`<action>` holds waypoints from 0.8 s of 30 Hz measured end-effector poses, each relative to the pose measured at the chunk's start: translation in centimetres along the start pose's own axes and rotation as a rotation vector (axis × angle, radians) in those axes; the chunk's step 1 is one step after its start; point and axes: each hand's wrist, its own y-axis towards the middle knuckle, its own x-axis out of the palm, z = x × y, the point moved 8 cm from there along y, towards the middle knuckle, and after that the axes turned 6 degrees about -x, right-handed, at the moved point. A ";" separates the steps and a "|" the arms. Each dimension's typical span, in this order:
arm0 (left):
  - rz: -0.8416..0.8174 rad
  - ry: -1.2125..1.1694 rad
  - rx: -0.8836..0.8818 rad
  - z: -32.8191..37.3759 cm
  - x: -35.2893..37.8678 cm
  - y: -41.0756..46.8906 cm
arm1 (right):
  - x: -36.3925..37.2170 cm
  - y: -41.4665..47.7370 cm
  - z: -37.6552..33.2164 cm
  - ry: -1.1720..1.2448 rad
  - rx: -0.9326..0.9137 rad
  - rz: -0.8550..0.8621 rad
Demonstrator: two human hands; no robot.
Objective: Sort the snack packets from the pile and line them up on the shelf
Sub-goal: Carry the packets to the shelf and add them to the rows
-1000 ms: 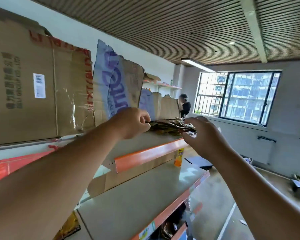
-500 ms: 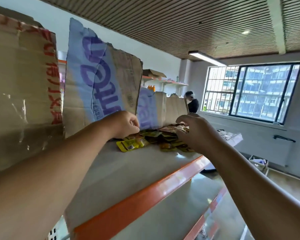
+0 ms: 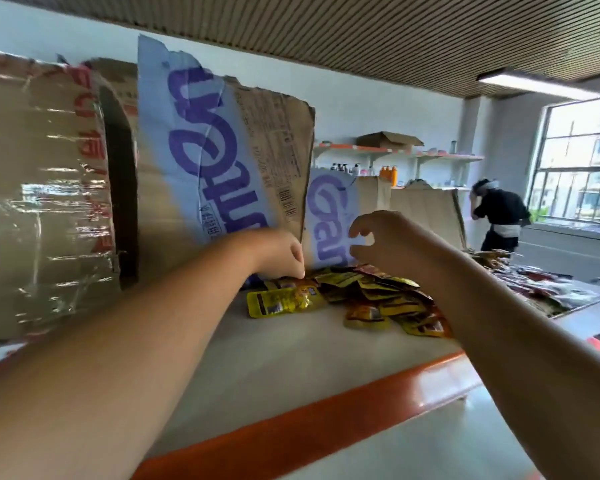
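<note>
A pile of small yellow, orange and dark snack packets (image 3: pixel 371 296) lies on the grey shelf (image 3: pixel 274 362) with its orange front edge. One yellow packet (image 3: pixel 281 301) lies apart at the pile's left end. My left hand (image 3: pixel 278 252) hovers over that end, fingers curled and fingertips pinched at a packet's edge; whether it grips it I cannot tell. My right hand (image 3: pixel 378 244) hangs above the pile's middle, fingers spread and curved, holding nothing. My right forearm hides the pile's right side.
Flattened cardboard sheets (image 3: pixel 222 157) with blue print and a taped brown carton (image 3: pixel 42 202) stand along the shelf's back. More dark packets (image 3: pixel 534 282) lie further right. A person in black (image 3: pixel 499 213) stands by the window. A lower shelf (image 3: pixel 413 445) shows below.
The view has risen and closed in on the top shelf, so the pile is seen from above. My right hand has lifted off the packets and spread its fingers. My left hand stays at the pile's left end.
</note>
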 end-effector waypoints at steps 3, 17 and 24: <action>-0.119 0.128 -0.099 0.9 2.7 1.1 | 2.6 2.7 0.4 -0.061 -0.118 -0.225; -0.075 0.215 -0.231 -0.9 4.9 1.0 | 9.2 4.6 -0.1 -0.202 -0.365 -0.601; -0.087 0.272 -0.210 0.5 5.1 1.1 | 5.1 5.4 -0.1 0.090 -0.414 -0.203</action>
